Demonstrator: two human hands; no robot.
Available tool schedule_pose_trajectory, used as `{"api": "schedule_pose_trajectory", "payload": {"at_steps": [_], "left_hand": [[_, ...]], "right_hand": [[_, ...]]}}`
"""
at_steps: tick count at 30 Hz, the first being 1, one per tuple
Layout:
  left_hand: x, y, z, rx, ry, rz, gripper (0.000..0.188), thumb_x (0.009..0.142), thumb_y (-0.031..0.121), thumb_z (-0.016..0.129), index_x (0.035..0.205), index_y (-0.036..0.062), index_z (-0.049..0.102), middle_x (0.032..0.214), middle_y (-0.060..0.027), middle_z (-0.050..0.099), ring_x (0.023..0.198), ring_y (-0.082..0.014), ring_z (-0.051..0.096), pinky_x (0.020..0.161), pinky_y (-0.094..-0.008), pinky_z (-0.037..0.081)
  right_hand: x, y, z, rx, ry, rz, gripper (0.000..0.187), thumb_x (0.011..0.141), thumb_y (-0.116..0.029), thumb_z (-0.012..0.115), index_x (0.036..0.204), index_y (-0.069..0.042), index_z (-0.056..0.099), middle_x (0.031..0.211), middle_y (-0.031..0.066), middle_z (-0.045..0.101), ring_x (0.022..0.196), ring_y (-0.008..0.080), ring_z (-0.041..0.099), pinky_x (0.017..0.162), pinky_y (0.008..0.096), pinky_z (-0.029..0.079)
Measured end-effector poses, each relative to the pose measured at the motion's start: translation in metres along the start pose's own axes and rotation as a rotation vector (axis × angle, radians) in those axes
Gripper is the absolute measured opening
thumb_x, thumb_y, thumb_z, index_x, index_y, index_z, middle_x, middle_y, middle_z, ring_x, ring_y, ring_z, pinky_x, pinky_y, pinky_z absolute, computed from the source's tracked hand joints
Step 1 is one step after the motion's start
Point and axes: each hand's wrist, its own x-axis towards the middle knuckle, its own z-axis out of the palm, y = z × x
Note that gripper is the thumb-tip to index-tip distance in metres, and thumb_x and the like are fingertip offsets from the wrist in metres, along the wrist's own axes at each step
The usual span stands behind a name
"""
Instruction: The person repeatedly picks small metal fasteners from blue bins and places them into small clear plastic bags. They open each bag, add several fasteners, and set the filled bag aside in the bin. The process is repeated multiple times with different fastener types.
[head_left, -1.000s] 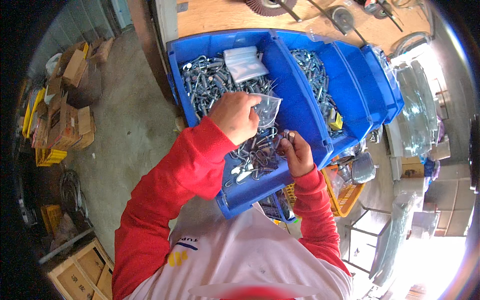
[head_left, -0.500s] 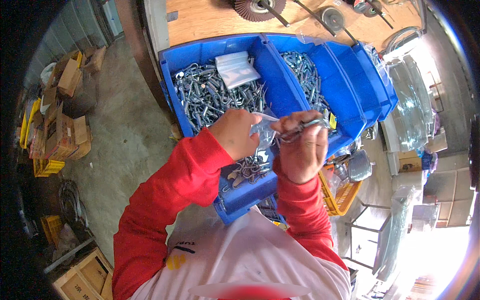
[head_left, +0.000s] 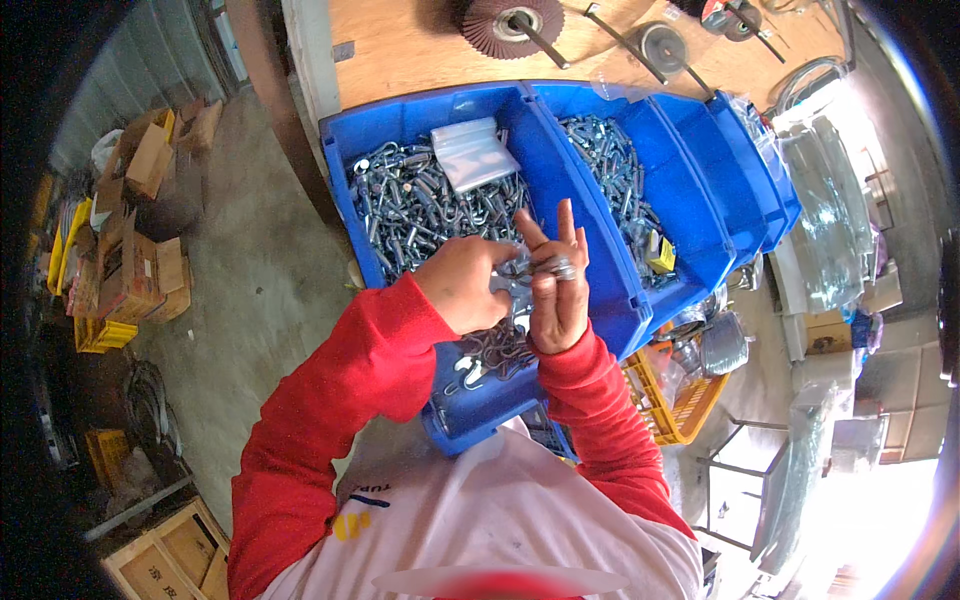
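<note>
My left hand (head_left: 462, 287) is closed, pinching the edge of a small clear plastic bag (head_left: 517, 290). Right beside it, my right hand (head_left: 561, 312) holds a few shiny metal hooks (head_left: 552, 267) between thumb and fingers, at the bag's mouth. Two of its fingers stretch upward. Whether any of the metal has entered the bag cannot be made out. Both hands are over a blue bin (head_left: 424, 97) heaped with metal hook bolts (head_left: 405, 205). A stack of flat clear bags (head_left: 474, 155) lies on the heap. Loose hooks (head_left: 492, 358) lie at the bin's near end.
More blue bins (head_left: 690, 150) stand to the right, one holding bolts and a yellow box (head_left: 660, 254). A wooden board (head_left: 400, 45) with discs on rods rises behind. A yellow crate (head_left: 690, 405) sits low at right; cardboard boxes (head_left: 130, 270) are on the floor at left.
My right hand has swung left with the metal hooks, from near the bin divider to the bag's mouth. My left hand has stayed nearly in place, holding the bag.
</note>
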Motion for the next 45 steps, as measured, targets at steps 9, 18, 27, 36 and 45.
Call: {"api": "schedule_pose_trajectory", "payload": {"at_steps": [9, 18, 27, 36, 45], "left_hand": [[-0.006, 0.018, 0.006, 0.125, -0.091, -0.032, 0.038, 0.078, 0.003, 0.066, 0.116, -0.0033, 0.066, 0.098, -0.0301, 0.069, 0.094, -0.0461, 0.069, 0.080, -0.0489, 0.057], [-0.002, 0.064, -0.003, 0.449, -0.059, 0.037, 0.022, 0.077, 0.004, 0.061, 0.094, -0.0016, 0.073, 0.091, -0.0270, 0.071, 0.073, -0.0438, 0.069, 0.068, -0.0513, 0.057], [0.026, 0.047, 0.041, 0.298, -0.170, -0.001, 0.028, 0.081, 0.003, 0.061, 0.106, -0.0018, 0.075, 0.085, -0.0257, 0.071, 0.071, -0.0392, 0.071, 0.066, -0.0456, 0.057], [0.042, 0.046, 0.033, 0.296, -0.271, -0.152, 0.031, 0.082, 0.005, 0.060, 0.109, -0.0012, 0.074, 0.093, -0.0262, 0.072, 0.078, -0.0399, 0.072, 0.071, -0.0431, 0.058], [0.044, 0.046, 0.030, 0.255, -0.269, -0.204, 0.031, 0.084, 0.007, 0.062, 0.112, -0.0008, 0.072, 0.098, -0.0264, 0.072, 0.081, -0.0408, 0.072, 0.073, -0.0432, 0.058]], "right_hand": [[0.025, -0.035, -0.056, -0.692, -0.458, -0.026, 0.047, 0.084, -0.055, 0.069, 0.109, -0.016, 0.078, 0.153, 0.0198, 0.048, 0.149, 0.0450, 0.031, 0.118, 0.0670, 0.016], [0.024, -0.043, -0.103, -0.460, -0.369, -0.193, 0.031, 0.079, -0.039, 0.075, 0.092, -0.010, 0.075, 0.115, 0.0094, 0.070, 0.127, 0.0342, 0.056, 0.111, 0.0641, 0.032], [0.028, 0.156, -0.165, -0.410, -0.188, 0.567, 0.022, 0.088, -0.020, 0.067, 0.094, -0.001, 0.075, 0.083, 0.0228, 0.072, 0.080, 0.0400, 0.072, 0.075, 0.0473, 0.058], [0.046, 0.225, -0.096, -0.799, -0.764, 0.319, 0.016, 0.081, -0.012, 0.066, 0.096, -0.006, 0.069, 0.100, 0.0171, 0.070, 0.091, 0.0366, 0.073, 0.074, 0.0483, 0.060], [0.078, 0.247, -0.077, -0.705, -0.602, 0.210, 0.019, 0.083, -0.011, 0.064, 0.097, -0.005, 0.074, 0.112, 0.0149, 0.068, 0.103, 0.0358, 0.069, 0.085, 0.0502, 0.058]]}}
